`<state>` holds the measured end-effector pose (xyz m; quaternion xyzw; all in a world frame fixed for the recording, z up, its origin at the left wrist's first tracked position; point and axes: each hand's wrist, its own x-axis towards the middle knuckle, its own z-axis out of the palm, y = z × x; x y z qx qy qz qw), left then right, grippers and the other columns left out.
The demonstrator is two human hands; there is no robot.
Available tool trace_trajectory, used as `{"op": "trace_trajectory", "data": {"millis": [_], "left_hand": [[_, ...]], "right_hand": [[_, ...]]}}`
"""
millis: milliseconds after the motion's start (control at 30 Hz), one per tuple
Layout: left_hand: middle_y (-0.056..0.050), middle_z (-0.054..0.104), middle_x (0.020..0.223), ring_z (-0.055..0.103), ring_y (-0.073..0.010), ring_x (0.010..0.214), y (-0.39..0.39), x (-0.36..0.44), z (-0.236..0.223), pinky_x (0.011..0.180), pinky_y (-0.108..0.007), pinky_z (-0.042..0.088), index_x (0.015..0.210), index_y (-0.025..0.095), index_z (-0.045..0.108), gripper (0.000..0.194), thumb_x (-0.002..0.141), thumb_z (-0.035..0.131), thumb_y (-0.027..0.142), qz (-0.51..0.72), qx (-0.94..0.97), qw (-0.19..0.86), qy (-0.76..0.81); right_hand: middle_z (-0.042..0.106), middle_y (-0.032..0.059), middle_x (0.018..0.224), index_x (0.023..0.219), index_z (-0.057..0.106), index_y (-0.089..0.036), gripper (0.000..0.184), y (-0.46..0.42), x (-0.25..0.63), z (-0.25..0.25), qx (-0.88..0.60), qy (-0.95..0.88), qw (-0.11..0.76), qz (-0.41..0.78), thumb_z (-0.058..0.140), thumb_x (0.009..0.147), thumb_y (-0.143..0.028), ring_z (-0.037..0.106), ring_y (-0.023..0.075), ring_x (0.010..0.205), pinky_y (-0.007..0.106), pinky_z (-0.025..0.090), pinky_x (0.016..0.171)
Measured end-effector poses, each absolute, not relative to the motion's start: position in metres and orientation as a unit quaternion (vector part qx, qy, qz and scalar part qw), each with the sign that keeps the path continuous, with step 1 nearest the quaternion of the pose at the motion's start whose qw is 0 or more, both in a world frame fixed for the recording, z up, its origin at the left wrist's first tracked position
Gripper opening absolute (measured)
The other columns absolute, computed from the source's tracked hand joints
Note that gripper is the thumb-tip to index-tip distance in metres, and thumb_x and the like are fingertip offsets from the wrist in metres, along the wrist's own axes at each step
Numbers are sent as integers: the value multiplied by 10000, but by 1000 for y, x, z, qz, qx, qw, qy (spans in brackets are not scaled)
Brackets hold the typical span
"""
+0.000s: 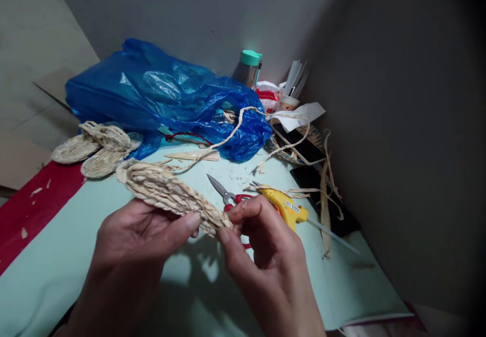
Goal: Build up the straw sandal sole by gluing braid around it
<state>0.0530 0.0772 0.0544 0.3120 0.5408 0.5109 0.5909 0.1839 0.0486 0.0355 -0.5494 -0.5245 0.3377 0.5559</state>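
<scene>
Between my two hands is a woven straw sole (170, 190), long and oval, made of coiled pale braid and tilted down to the right. My left hand (140, 246) supports it from below, the thumb pressed along its near edge. With thumb and forefinger my right hand (261, 251) pinches its right end. Just beyond lie scissors (228, 193) with red handles, partly hidden by my right hand. A yellow glue gun (284, 206) with a glue stick in it rests behind that hand. Finished-looking woven straw slippers (102, 149) lie at the left.
A big blue plastic bag (159, 94) spreads across the back, a braided straw cord (239, 124) trailing over it. Further right stand a bottle (248, 68) with a green lid, a paper cup (288, 103) and a basket with a phone (299, 144). Walls border the back and right.
</scene>
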Motion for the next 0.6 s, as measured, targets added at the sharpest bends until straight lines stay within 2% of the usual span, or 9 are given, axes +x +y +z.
{"op": "trace_trajectory", "data": {"millis": [100, 200, 300, 400, 467, 533, 600], "left_hand": [[-18, 788, 829, 697, -207, 770, 77, 55, 55, 714, -267, 562, 779, 224, 769, 266, 564, 923, 245, 515, 303, 586, 547], [-8, 786, 793, 673, -182, 671, 77, 55, 58, 648, -266, 538, 787, 230, 771, 283, 555, 929, 264, 500, 296, 600, 550], [-3, 761, 735, 654, -173, 630, 77, 53, 60, 611, -264, 515, 817, 224, 774, 269, 594, 911, 287, 476, 305, 627, 536], [-2, 732, 720, 636, -159, 676, 79, 49, 57, 631, -239, 495, 803, 206, 754, 213, 656, 881, 292, 469, 335, 631, 520], [13, 693, 702, 617, -150, 691, 80, 47, 54, 650, -232, 489, 811, 208, 728, 182, 711, 851, 299, 466, 359, 618, 521], [24, 661, 693, 596, -147, 683, 82, 45, 53, 657, -233, 489, 833, 212, 711, 159, 741, 824, 275, 462, 382, 604, 526], [22, 643, 683, 564, -142, 651, 84, 45, 54, 638, -228, 481, 805, 201, 701, 122, 740, 801, 228, 470, 395, 589, 525]], "right_hand": [[513, -62, 587, 754, 547, -227, 62, 48, 186, 38, -579, -527, 543, 302, 583, 795, -197, 514, 98, 518, 209, 404, 482], [560, -61, 656, 783, 563, -229, 93, 46, 199, 43, -558, -569, 495, 348, 596, 870, -232, 558, 86, 571, 183, 439, 519], [670, -63, 817, 999, 639, -274, 95, 42, 212, 44, -512, -620, 443, 397, 545, 997, -284, 656, 83, 711, 169, 512, 648], [734, -60, 977, 1251, 612, -347, 258, 35, 213, 35, -507, -651, 454, 337, 480, 1042, -276, 705, 89, 821, 174, 552, 748], [715, 1, 1191, 1388, 541, -327, 380, 31, 207, 29, -543, -657, 460, 249, 527, 1015, -261, 711, 130, 961, 218, 584, 813], [662, 69, 1316, 1411, 520, -281, 456, 27, 202, 26, -560, -646, 487, 178, 598, 966, -217, 681, 203, 1117, 318, 592, 919], [662, 102, 1292, 1289, 581, -277, 347, 24, 204, 30, -521, -629, 546, 187, 583, 956, -182, 644, 273, 1211, 436, 582, 975]]}}
